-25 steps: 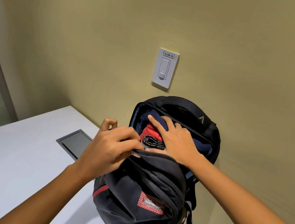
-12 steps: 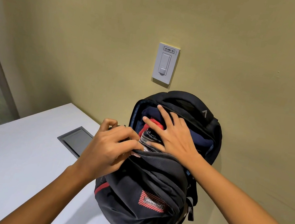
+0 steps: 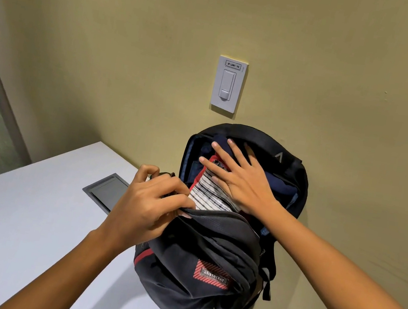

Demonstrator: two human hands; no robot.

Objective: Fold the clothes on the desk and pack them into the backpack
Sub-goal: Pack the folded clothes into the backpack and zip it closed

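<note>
Since the earlier frames, the right hand (image 3: 243, 181) has slid toward the rear of the open backpack (image 3: 205, 270), uncovering more of the striped garment (image 3: 208, 195). Its fingers lie straight and spread, pressing flat on the folded clothes inside the main compartment, where a red garment (image 3: 212, 160) and a navy garment (image 3: 278, 185) sit beside the striped one. The left hand (image 3: 145, 206) pinches the front rim of the opening with curled fingers, unchanged, and the backpack stands on the desk (image 3: 11, 216) against the wall, below the wall switch (image 3: 228, 87).

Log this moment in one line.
stage: packing | left hand: grips backpack rim | right hand: flat on clothes inside | backpack: open, on desk
</note>
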